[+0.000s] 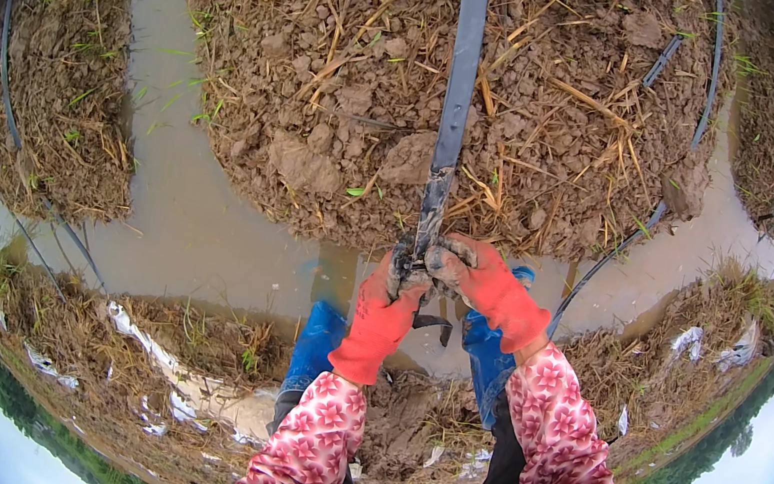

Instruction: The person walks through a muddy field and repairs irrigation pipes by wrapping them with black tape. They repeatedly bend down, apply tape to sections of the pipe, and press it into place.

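Observation:
A flat black drip-irrigation tape [460,79] runs down the middle of a muddy soil bed [334,97], and its near end is smeared with mud. My left hand [389,303], in a red glove with dirty dark fingers, grips this end. Close against it, my right hand [484,276] pinches the same end from the other side, in a matching glove. Below the fingers dangles a short loose tail of tape [436,323]. Exactly how the tape is folded or tied between the fingertips is hidden.
Muddy water [209,214] fills the furrow around the bed, where my blue boots [319,345] stand. More black tapes lie along the left bed [9,83] and the right side [608,258]. Straw and a short tape piece [662,60] lie on the soil. White plastic scraps [150,349] litter the bank.

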`<state>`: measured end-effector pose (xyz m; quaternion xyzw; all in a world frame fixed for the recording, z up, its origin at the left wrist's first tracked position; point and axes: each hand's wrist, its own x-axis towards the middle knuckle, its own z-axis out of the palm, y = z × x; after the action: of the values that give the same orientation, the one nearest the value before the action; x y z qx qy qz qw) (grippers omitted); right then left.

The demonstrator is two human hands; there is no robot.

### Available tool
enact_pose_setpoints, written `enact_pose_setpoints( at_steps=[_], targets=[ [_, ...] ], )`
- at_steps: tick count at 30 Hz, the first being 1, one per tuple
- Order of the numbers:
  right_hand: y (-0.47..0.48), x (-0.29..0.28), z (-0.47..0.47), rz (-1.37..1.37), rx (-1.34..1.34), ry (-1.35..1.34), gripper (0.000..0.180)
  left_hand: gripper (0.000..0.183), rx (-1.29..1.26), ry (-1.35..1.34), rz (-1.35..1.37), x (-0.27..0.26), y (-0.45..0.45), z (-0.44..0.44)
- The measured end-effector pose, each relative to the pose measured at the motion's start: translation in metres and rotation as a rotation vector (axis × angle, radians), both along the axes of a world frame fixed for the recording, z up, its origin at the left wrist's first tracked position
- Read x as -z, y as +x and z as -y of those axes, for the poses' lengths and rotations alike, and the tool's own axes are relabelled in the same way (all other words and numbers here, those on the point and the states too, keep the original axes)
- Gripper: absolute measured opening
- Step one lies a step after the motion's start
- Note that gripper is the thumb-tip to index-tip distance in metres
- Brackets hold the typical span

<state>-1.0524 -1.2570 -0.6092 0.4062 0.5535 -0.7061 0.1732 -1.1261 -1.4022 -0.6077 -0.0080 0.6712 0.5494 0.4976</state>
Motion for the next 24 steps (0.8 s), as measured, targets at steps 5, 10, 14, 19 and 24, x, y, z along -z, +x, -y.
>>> enact_pose_setpoints(
  at_steps=[5, 10, 14, 19, 24],
  targets=[
    [-0.002, -0.005, 0.001, 0.047, 0.112, -0.054, 0.030, 0.034, -0.024, 0.000, 0.004, -0.002, 0.001, 0.001],
    [-0.003, -0.002, 0.002, 0.035, 0.048, 0.042, 0.029, 0.035, 0.001, -0.021, -0.017, -0.004, -0.002, 0.001],
    [0.010, 0.019, 0.012, 0.014, 0.143, -0.058, 0.026, 0.035, -0.049, 0.025, -0.058, -0.001, 0.003, -0.002],
    [-0.007, -0.005, 0.003, 0.002, 0.057, 0.013, 0.027, 0.028, -0.135, -0.060, 0.037, -0.006, 0.000, -0.005],
    [-0.015, -0.016, -0.011, 0.064, -0.133, 0.065, 0.033, 0.025, -0.134, -0.064, 0.091, 0.004, -0.001, -0.003]
  ],
)
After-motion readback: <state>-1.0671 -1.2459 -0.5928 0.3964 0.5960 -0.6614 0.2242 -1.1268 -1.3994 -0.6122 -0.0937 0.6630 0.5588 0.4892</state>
